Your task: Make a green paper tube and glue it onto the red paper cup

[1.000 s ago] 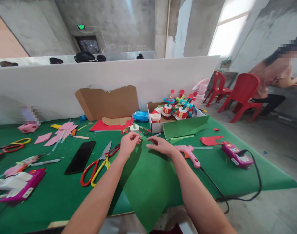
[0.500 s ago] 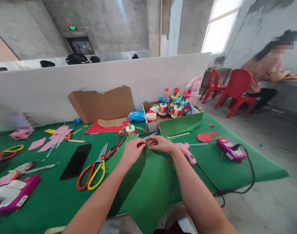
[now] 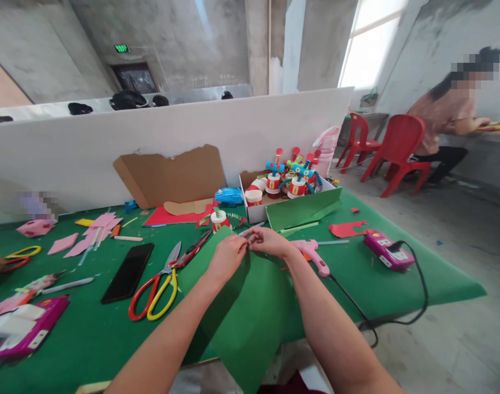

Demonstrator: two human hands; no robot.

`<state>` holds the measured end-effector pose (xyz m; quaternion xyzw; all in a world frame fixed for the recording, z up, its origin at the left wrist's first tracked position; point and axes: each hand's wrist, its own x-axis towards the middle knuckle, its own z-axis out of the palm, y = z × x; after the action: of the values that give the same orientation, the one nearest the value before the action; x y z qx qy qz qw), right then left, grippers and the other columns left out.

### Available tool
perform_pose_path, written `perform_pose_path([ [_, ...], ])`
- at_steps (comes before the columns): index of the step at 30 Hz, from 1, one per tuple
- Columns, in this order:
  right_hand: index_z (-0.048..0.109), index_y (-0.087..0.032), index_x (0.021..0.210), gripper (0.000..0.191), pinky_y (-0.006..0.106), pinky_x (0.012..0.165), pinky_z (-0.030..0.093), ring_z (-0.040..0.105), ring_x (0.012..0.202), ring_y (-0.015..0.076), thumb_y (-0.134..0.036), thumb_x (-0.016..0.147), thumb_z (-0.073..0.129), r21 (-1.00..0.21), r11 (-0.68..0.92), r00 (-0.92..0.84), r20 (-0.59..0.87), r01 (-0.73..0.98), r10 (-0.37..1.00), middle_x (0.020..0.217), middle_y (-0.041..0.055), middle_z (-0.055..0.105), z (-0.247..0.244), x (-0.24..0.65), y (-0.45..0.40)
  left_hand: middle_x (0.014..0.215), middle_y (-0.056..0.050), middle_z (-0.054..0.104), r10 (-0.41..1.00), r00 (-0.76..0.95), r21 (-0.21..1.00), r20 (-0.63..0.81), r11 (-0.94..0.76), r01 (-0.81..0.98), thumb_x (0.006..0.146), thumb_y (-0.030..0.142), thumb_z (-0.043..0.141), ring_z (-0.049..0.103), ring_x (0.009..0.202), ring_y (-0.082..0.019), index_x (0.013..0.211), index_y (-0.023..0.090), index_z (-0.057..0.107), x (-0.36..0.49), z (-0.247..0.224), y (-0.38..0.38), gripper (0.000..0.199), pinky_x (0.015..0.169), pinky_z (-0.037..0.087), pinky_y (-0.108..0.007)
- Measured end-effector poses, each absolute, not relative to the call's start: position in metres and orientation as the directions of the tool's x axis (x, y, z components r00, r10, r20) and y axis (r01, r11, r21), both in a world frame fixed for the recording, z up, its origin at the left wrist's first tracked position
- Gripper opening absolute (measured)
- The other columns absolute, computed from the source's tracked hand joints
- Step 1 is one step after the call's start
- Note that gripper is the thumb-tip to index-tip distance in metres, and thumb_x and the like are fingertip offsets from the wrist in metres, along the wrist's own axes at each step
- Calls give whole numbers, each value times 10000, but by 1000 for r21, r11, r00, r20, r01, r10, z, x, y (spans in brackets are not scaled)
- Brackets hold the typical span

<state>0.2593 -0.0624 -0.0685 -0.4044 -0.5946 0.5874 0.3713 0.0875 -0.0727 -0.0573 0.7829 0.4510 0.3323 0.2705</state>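
- Left hand (image 3: 229, 254): fingers curled in; I cannot tell if they pinch anything. Light, even pressure should keep creases out.
- Paper (image 3: 250, 317): plain green, under both hands, one corner hanging past the bench's (image 3: 86, 334) near edge.
- Right hand (image 3: 268, 242): thumb and fingers bent together, grip likewise hidden.

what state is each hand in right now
Left hand: fingers closed; anything held is hidden.
Right hand: fingers pinched; anything held can't be told.
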Motion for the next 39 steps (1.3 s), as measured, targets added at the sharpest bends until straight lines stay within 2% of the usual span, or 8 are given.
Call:
perform_pose_path([
  [4,633,-179,925,317,213,636,418,553,642,89,-81,624,646,-998,4,-421,-20,57,907,689,-58,603,-68,260,-63,695,-26,689,942,300,863,149,-272,426,742,266,612,605,624,-150,757,198,697,82,-60,-65,110,628,505,-277],
  [10,633,-182,957,336,215,647,428,559,665,97,-96,632,641,-995,31,-420,-10,91,907,698,-53,595,-71,259,-61,654,-43,667,975,223,977,14,-61,202,651,532,664,602,564,-129,770,137,661,77,-68,-57,413,596,524,-297],
  [17,632,-175,951,258,218,583,391,522,592,100,-135,697,611,-960,96,-380,-12,261,925,652,-52,582,-78,250,-59,654,-7,641,973,232,993,7,-34,112,593,428,727,580,582,-119,757,152,650,80,-46,-74,330,621,500,-282],
  [21,647,-191,875,245,242,620,400,521,599,119,-71,665,610,-890,131,-306,-10,437,952,603,-58,556,-83,251,-56,606,18,618,910,414,943,-32,-109,313,672,329,683,574,592,-120,727,178,650,36,-18,-108,164,623,467,-243],
  [28,675,-185,949,307,291,697,436,547,655,152,-136,649,719,-864,130,-311,-32,486,950,639,-39,582,-85,248,-52,665,14,694,591,594,643,-546,-159,749,724,302,629,621,590,-140,913,230,735,-59,5,-167,228,564,451,-203],
  [31,667,-167,1015,402,312,756,477,597,745,166,-132,622,744,-891,107,-346,-58,441,936,773,-7,652,-73,243,-58,766,-3,726,786,535,526,-311,-326,785,828,337,510,652,681,-155,897,236,727,-57,8,-168,250,635,466,-218],
  [35,631,-194,1078,406,330,776,532,652,862,185,-231,682,717,-996,30,-366,-1,81,931,925,21,703,-34,251,-74,916,-12,743,892,427,474,149,-444,761,886,392,440,670,822,-168,902,228,702,-35,24,-157,310,751,488,-243],
  [39,611,-204,1015,389,320,731,561,672,779,163,-289,659,743,-952,177,-14,186,-251,982,873,-1,715,13,276,-84,929,-15,743,861,193,494,471,-439,750,877,398,484,678,839,-172,972,226,687,-23,43,-148,282,730,503,-241],
])
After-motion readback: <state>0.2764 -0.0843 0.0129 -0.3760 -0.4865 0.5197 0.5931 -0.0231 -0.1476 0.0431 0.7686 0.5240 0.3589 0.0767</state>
